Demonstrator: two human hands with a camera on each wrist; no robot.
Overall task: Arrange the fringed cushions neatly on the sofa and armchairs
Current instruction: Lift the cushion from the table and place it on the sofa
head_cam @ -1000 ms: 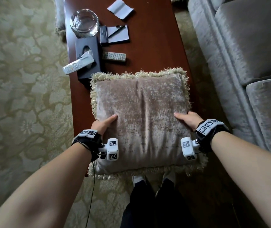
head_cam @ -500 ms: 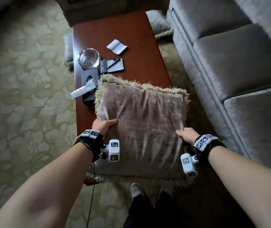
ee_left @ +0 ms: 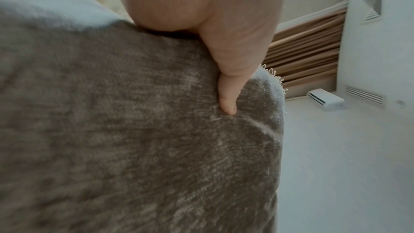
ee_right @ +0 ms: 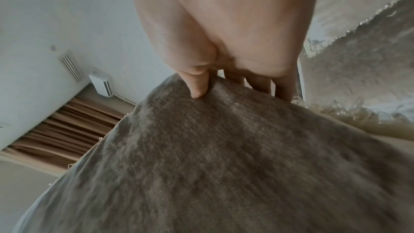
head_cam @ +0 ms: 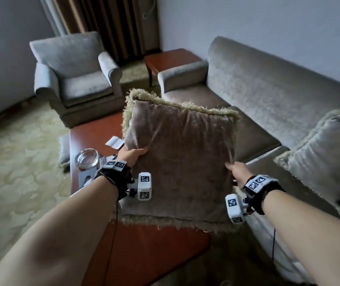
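A brown velvet cushion (head_cam: 181, 159) with a pale fringe is held up in the air over the coffee table. My left hand (head_cam: 131, 154) grips its left edge, thumb pressed into the front face (ee_left: 156, 130). My right hand (head_cam: 235, 169) grips the right edge, thumb on the front and fingers behind (ee_right: 224, 148). The grey sofa (head_cam: 268, 93) runs along the wall on the right, with a second fringed cushion (head_cam: 326, 157) on its near seat. A grey armchair (head_cam: 74, 79) stands at the far left, its seat bare.
A red-brown coffee table (head_cam: 144, 250) lies below the cushion, carrying a glass ashtray (head_cam: 87, 159), a paper slip (head_cam: 115, 142) and a dark box. A small side table (head_cam: 171, 56) fills the corner between armchair and sofa. Another cushion (head_cam: 64, 151) lies on the patterned carpet.
Both hands have lifted the cushion off the coffee table and raised it upright. The head view has swung up from the table to the sofa and armchair.
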